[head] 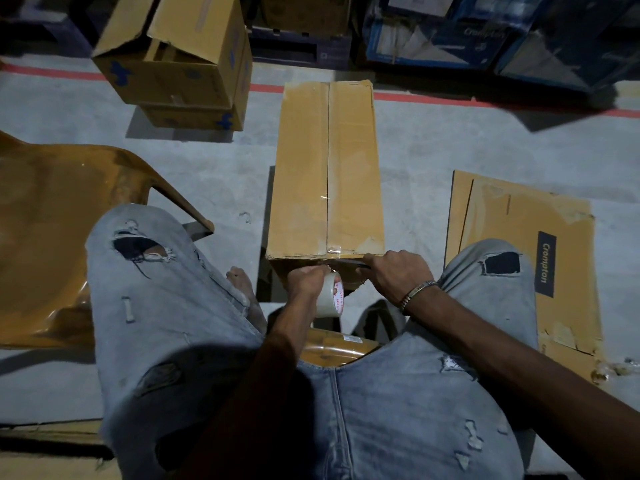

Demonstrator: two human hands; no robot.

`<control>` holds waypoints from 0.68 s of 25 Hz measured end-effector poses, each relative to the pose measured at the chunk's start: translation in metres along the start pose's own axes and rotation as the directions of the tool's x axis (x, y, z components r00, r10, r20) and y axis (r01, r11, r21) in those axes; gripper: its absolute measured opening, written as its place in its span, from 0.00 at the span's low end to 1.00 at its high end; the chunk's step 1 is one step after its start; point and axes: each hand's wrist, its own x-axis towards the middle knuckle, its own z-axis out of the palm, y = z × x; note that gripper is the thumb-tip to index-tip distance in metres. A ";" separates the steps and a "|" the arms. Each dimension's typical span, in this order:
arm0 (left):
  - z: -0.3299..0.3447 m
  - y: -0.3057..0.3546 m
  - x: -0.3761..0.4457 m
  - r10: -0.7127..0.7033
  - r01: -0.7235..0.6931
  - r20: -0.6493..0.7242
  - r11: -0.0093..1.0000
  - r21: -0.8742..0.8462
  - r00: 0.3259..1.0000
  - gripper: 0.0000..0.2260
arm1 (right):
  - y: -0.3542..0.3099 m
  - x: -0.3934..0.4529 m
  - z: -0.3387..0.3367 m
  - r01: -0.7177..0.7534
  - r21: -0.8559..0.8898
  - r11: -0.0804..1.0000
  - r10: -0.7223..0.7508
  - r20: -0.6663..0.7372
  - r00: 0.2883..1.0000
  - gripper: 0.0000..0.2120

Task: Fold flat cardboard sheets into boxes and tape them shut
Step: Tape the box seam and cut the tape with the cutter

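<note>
The box [327, 168] in front of me is brown cardboard, dull and a bit scuffed, with shiny clear tape down its middle. The tape roll [332, 296] I hold is glossy plastic. My jeans [166, 306] are soft, torn blue cloth. My bracelet [415, 292] is shiny metal. The chair [52, 220] on the left is smooth, glossy plastic. The floor [485, 143] is rough grey concrete.

We curl our left hand [306, 282] around a roll, fingers wrapped over its rim and thumb tucked inside. Our right hand [394, 277], just beside those fingers, pinches a thin dark blade, knuckles up, wrist bent.
</note>
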 end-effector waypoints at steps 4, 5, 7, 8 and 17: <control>0.004 0.003 0.001 0.029 -0.028 -0.025 0.999 0.033 0.999 0.04 | 0.000 0.005 -0.001 -0.001 -0.024 1.000 0.001 -0.006 1.000 0.20; 0.005 0.003 0.000 0.032 -0.031 -0.018 0.998 0.047 0.999 0.04 | -0.002 0.005 0.000 0.010 -0.035 0.999 -0.009 0.005 1.000 0.19; 0.007 0.002 -0.001 0.028 -0.028 0.001 0.997 0.067 1.000 0.04 | -0.008 0.006 0.003 0.034 -0.063 0.997 -0.033 0.017 0.999 0.16; 0.007 0.001 -0.002 0.026 -0.026 0.005 0.997 0.069 1.000 0.03 | -0.009 0.007 0.005 0.031 -0.066 0.997 -0.031 0.014 0.999 0.16; 0.005 0.001 0.001 0.069 -0.067 -0.009 0.990 0.125 0.998 0.03 | 0.010 0.000 0.009 -0.081 -0.124 0.989 0.091 0.071 0.993 0.16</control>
